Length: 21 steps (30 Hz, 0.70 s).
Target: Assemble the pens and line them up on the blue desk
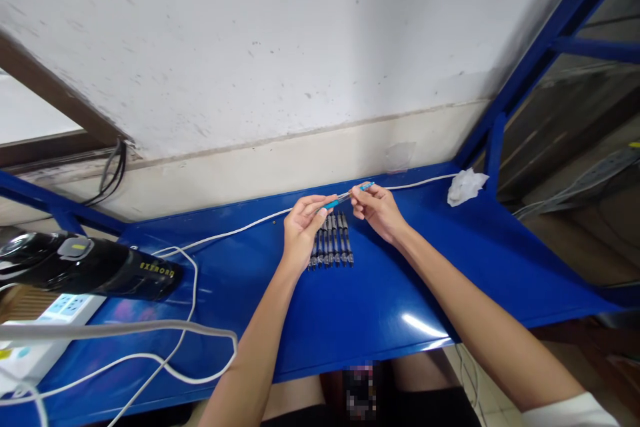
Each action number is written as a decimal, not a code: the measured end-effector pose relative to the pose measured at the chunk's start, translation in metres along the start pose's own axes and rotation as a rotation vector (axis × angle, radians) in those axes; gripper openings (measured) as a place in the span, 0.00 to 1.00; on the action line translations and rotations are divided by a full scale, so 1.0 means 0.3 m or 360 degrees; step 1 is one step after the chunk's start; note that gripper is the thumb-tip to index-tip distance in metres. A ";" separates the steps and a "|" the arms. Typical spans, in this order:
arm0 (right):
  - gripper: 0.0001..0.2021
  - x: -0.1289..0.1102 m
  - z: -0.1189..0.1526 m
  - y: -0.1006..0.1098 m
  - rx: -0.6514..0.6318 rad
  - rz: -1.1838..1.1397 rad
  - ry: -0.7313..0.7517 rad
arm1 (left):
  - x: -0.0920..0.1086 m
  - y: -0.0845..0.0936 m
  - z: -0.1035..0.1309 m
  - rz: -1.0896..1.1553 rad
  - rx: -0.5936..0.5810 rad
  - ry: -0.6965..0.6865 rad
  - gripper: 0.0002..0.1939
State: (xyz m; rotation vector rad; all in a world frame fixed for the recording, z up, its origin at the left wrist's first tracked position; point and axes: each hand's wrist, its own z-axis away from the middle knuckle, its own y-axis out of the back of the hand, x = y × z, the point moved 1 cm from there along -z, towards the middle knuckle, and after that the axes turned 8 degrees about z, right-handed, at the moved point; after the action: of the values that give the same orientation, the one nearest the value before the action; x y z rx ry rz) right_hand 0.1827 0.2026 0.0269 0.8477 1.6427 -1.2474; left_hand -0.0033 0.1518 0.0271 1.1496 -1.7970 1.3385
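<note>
Between my two hands, a blue-and-clear pen [344, 197] is held almost level above the table. My left hand [303, 225] pinches its blue grip end, thumb on top. Fingers of my right hand [376, 209] are closed on its other end, where a blue tip pokes out. Whether the pen is in one piece or parted in the middle, I cannot tell. Just below the hands, several black pens [334, 240] lie side by side in a row on the table, partly covered by my left hand.
A blue metal table [370, 313] runs along a stained white wall [250, 47]. At left stand a black bottle [130, 270] and a white power strip [75, 310], with a looping white cable [193, 293]. Crumpled white tissue [466, 187] lies at the right, by the blue frame post [495, 153].
</note>
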 end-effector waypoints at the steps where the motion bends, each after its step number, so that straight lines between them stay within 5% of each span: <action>1: 0.16 -0.001 -0.007 0.007 0.0066 -0.0110 -0.0005 | 0.001 -0.001 0.002 -0.0006 -0.0011 0.0012 0.14; 8: 0.13 -0.008 -0.046 0.080 0.0177 -0.0797 -0.0150 | 0.009 0.048 -0.018 0.0047 0.0347 -0.0076 0.10; 11: 0.22 -0.016 -0.041 0.108 0.0105 -0.1034 -0.0244 | 0.016 0.077 -0.032 0.0131 0.0485 -0.0114 0.09; 21: 0.30 -0.030 -0.020 0.155 0.0237 -0.1019 -0.0118 | 0.008 0.086 -0.036 0.0190 0.0532 -0.0095 0.10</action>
State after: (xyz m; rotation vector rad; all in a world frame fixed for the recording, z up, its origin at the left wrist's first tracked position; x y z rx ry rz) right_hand 0.2261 0.2205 0.0191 0.3491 1.8445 -1.8288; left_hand -0.0278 0.1642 0.0215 1.2806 -1.7500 1.7417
